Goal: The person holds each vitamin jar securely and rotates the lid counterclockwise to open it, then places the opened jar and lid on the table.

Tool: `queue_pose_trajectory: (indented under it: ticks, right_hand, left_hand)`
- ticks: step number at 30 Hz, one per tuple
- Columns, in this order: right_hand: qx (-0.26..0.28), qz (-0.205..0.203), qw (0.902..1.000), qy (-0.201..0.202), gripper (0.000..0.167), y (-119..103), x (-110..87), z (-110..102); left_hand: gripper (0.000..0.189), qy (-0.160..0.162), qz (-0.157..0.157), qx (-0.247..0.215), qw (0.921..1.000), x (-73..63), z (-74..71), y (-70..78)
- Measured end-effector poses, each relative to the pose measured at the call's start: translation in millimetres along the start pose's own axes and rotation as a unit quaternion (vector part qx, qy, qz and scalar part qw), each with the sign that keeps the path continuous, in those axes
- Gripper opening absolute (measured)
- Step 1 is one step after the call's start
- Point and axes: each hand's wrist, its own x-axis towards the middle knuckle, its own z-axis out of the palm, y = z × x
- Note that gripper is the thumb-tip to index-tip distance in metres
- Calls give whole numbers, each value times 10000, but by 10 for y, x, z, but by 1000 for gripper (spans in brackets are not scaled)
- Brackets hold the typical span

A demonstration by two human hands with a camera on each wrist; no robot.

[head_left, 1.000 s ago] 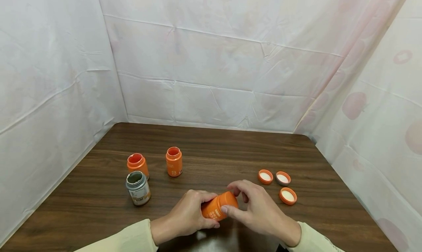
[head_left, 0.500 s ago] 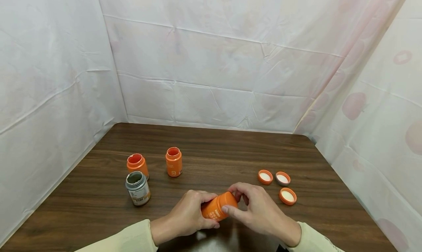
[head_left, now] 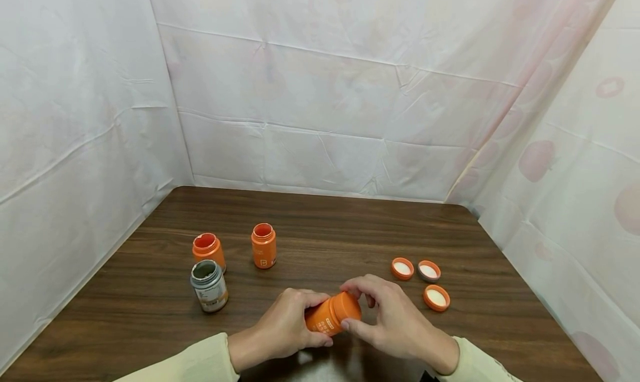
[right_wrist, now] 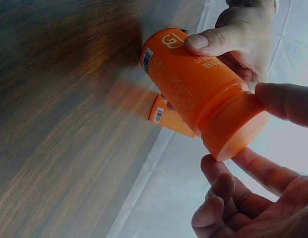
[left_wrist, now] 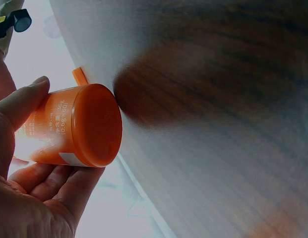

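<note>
In the head view my left hand (head_left: 282,326) grips an orange plastic pill bottle (head_left: 321,320), tilted to the right near the front of the table. Its base touches or nearly touches the tabletop in the left wrist view, thumb on one side and fingers below. The orange screw cap (right_wrist: 238,124) sits on the bottle's neck. My right hand (head_left: 392,318) pinches that cap between thumb and fingertips, as the right wrist view shows. White lettering and a barcode mark the bottle's side.
Two uncapped orange bottles (head_left: 264,249) (head_left: 210,249) and an uncapped grey bottle (head_left: 212,293) stand upright at left. Three loose caps (head_left: 402,268) with white liners lie upturned at right. White sheeting (head_left: 320,93) surrounds the dark wooden table (head_left: 350,226).
My right fingers and thumb have shifted a little around the cap. The left hand, the bottle and the other things keep their places.
</note>
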Motion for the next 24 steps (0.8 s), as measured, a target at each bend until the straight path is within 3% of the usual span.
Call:
queue_pose_trajectory:
  ticks: [24]
  right_hand:
    - [420, -922, 9949, -30, 65, 1, 31, -20]
  left_hand:
    - [52, 22, 9, -51, 10000, -2, 1, -22]
